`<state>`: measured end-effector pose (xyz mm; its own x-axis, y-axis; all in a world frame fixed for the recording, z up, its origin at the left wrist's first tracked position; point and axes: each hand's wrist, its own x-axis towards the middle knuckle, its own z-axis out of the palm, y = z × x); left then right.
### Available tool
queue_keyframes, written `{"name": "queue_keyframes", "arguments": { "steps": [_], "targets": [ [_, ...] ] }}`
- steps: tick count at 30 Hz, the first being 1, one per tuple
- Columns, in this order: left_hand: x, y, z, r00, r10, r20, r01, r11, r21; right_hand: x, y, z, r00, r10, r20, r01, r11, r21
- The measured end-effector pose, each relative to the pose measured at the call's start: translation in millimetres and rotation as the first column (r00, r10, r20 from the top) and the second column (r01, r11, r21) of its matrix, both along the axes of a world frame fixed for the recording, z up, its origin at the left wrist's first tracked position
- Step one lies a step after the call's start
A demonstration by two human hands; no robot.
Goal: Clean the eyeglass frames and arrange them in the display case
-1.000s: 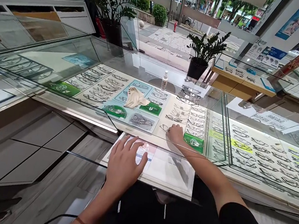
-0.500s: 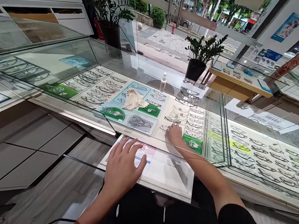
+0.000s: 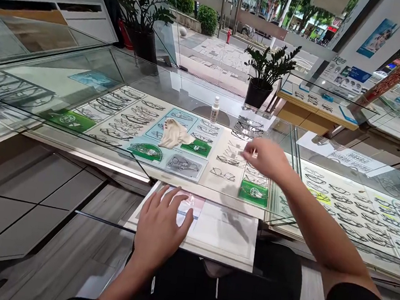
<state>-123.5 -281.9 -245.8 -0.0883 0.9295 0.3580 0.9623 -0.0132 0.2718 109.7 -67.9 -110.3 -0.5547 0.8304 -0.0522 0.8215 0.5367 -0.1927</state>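
Observation:
My left hand (image 3: pixel 162 223) rests with fingers spread over the pulled-out white drawer (image 3: pixel 222 250), beside a clear packet on a pink and white card (image 3: pixel 193 207). My right hand (image 3: pixel 269 161) is above the right part of the glass display case, fingers curled and thumb near the index finger; whether anything small is between them is hidden. Under and left of it are a pair of thin-rimmed eyeglasses (image 3: pixel 222 173) and a dark-framed pair of eyeglasses (image 3: pixel 228 160). Below it lies a green card (image 3: pixel 253 192) with a round white logo.
On the case's glass top stand a white spray bottle (image 3: pixel 214 110) and a crumpled beige cloth (image 3: pixel 174 134). Rows of eyeglasses (image 3: pixel 122 128) fill the case. Another glass case (image 3: pixel 354 203) adjoins at right. Potted plants (image 3: pixel 260 93) stand beyond, before the glass front.
My right hand has lifted off the thin-rimmed eyeglasses, which lie fully visible, and moved up and to the right. My left hand keeps its place over the drawer. The view has shifted slightly.

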Motion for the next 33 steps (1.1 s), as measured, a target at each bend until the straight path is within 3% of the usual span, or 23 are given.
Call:
{"name": "queue_keyframes", "arguments": {
  "steps": [2,3,6,10,17,22,27,31,33],
  "targets": [
    [-0.1,0.4,-0.2,1.0,0.0,-0.004,0.0,1.0,0.006,1.5,57.7,-12.5,0.996,-0.069,-0.054,0.079,0.974,0.21],
    [-0.1,0.3,-0.2,1.0,0.003,-0.004,-0.003,1.0,0.011,1.3,82.0,-22.5,0.995,-0.093,-0.042,0.1,0.963,0.25],
    [-0.3,-1.0,-0.5,1.0,0.016,0.006,-0.016,1.0,0.024,-2.6,128.4,-51.4,0.993,-0.12,0.022,0.112,0.967,0.228],
    [0.1,-2.4,-1.8,0.999,0.029,0.014,-0.029,0.999,0.027,-10.9,143.6,-68.8,0.988,-0.146,0.048,0.13,0.959,0.251],
    [0.0,-1.0,-2.6,0.999,0.036,0.021,-0.036,0.999,0.036,-22.6,149.8,-72.4,0.982,-0.172,0.084,0.145,0.955,0.26],
    [-0.3,-0.6,-3.7,0.999,0.04,0.037,-0.042,0.998,0.045,-27.9,142.4,-71.8,0.971,-0.226,0.079,0.2,0.946,0.256],
    [-0.5,-1.7,-5.9,0.998,0.036,0.042,-0.039,0.998,0.05,-27.8,113.3,-58.0,0.976,-0.218,0.027,0.206,0.951,0.229],
    [0.2,-4.0,-5.5,0.999,0.028,0.031,-0.03,0.998,0.052,-22.0,58.3,-36.3,0.993,-0.116,-0.029,0.119,0.98,0.159],
    [1.0,-5.0,-4.9,0.999,0.04,0.03,-0.042,0.998,0.055,-16.9,16.1,-24.3,0.994,0.018,-0.111,-0.011,0.998,0.063]
  ]
}}
